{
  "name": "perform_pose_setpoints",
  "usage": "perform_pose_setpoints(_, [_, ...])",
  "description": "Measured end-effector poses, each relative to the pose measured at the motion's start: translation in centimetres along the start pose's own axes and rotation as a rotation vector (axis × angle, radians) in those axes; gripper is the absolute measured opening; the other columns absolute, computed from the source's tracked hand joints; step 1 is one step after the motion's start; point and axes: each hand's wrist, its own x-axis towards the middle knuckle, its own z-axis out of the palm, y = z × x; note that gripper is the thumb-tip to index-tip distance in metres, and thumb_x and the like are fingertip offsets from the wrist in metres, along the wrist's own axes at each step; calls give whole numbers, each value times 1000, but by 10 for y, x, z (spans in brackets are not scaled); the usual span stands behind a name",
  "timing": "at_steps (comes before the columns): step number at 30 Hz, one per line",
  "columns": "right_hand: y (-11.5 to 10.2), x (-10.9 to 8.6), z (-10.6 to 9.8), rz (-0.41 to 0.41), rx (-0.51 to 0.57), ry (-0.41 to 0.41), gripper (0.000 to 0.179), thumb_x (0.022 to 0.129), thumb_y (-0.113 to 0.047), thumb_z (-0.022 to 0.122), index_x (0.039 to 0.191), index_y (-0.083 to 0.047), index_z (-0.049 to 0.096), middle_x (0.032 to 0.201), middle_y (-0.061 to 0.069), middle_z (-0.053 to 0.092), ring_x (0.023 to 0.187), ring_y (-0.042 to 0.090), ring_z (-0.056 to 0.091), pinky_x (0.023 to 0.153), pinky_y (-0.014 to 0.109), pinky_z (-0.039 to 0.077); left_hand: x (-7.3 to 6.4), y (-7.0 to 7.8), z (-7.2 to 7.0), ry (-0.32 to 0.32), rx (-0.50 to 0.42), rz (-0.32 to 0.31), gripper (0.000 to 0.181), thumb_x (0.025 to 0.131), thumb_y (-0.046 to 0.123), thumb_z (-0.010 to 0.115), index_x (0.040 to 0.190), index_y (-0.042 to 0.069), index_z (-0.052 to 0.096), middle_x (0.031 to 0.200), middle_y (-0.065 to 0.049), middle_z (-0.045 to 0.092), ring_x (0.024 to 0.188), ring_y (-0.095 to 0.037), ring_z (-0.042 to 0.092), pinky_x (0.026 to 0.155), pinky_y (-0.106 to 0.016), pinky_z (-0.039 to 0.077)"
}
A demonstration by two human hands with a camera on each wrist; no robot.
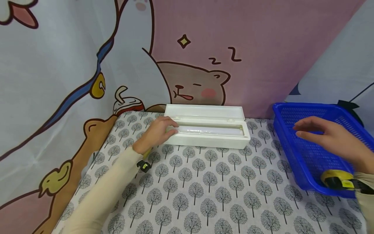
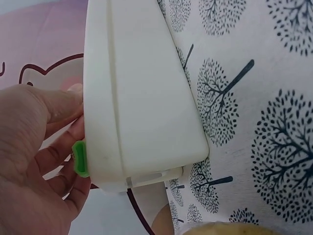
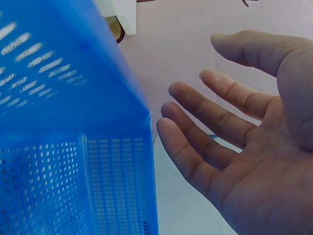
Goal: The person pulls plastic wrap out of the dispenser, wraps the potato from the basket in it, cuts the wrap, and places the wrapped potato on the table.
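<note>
- A tree-print cloth (image 1: 204, 195) lies below; at its far middle stands the white box (image 1: 204, 143), probably stiff and light.
- Inside, the roll (image 1: 210, 130) looks smooth, maybe slippery; better to take both ends.
- Left hand (image 1: 156, 131): at box's left end, grip I cannot tell.
- Right hand (image 1: 331, 138): fingers loose, holding nothing, by right basket (image 1: 287, 146).

Looks like smooth plastic on box (image 1: 205, 142) and basket (image 1: 290, 146), glossy on the roll (image 1: 210, 130), matt fabric for tablecloth (image 1: 198, 191).
</note>
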Motion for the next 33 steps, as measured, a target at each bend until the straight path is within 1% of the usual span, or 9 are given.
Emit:
perform_pose_setpoints(1, [-2, 1, 1, -5, 9, 0, 46, 113, -34, 66, 145, -2, 60, 140, 28, 67, 122, 30, 63, 91, 50, 51, 0, 0, 0, -3, -3, -2, 19, 103, 11, 77, 119, 0, 80, 121, -15, 78, 119, -37, 70, 110, -53, 53])
perform_pose_setpoints(3, [-6, 5, 2, -2, 22, 2, 47, 112, -37, 67, 145, -5, 61, 141, 25, 67, 122, 25, 60, 92, 49, 50, 0, 1, 0, -7, -7, -6, 18, 104, 10, 77, 118, 0, 80, 120, -14, 79, 119, -36, 70, 109, -53, 54])
perform_pose_setpoints(4, [-9, 6, 3, -6, 28, 1, 47, 112, -38, 67, 145, -5, 61, 141, 25, 67, 122, 26, 60, 93, 52, 49, 0, 1, 0, -8, -9, -9, 18, 104, 10, 77, 118, 0, 81, 119, -14, 79, 119, -36, 70, 109, -52, 54])
perform_pose_setpoints(8, [-18, 11, 5, -39, 42, 18, 44, 112, -35, 68, 145, -6, 63, 140, 23, 68, 115, -2, 55, 93, 36, 48, 1, 2, 0, -13, -14, -19, 15, 104, 11, 77, 115, 2, 83, 116, -11, 79, 115, -34, 71, 105, -51, 55])
perform_pose_setpoints(10, [-22, 14, 6, -56, 48, 25, 42, 112, -34, 69, 144, -7, 64, 140, 21, 69, 108, -15, 50, 87, 23, 44, 1, 2, 0, -13, -13, -22, 14, 105, 12, 77, 113, 3, 83, 115, -10, 80, 112, -32, 72, 103, -50, 56])
perform_pose_setpoints(11, [-24, 15, 6, -63, 56, 26, 42, 111, -33, 69, 144, -8, 64, 140, 20, 69, 107, -17, 50, 85, 18, 43, 0, 1, 0, -13, -12, -22, 14, 105, 12, 77, 113, 3, 84, 114, -9, 80, 110, -31, 72, 101, -49, 57])
perform_pose_setpoints(15, [-33, 19, 8, -73, 87, 23, 39, 111, -32, 70, 144, -10, 65, 141, 17, 69, 108, -16, 52, 86, 12, 41, 0, 1, 1, -14, -12, -23, 13, 105, 13, 77, 111, 4, 84, 112, -8, 80, 106, -29, 72, 98, -48, 58])
perform_pose_setpoints(26, [-45, 28, 17, -115, 127, 14, 34, 111, -28, 70, 141, -13, 67, 139, 11, 70, 111, -11, 56, 90, 10, 41, 4, 0, 6, -23, -45, 22, 13, 103, 17, 80, 106, 5, 85, 100, -6, 79, 89, -22, 70, 86, -42, 58])
perform_pose_setpoints(33, [-58, 37, 26, -180, 146, 19, 30, 110, -22, 72, 138, -12, 69, 134, 10, 72, 110, -7, 60, 90, 10, 43, 8, 2, 8, -34, -45, -27, 11, 104, 12, 78, 106, 4, 85, 100, -7, 80, 83, -19, 69, 79, -38, 59])
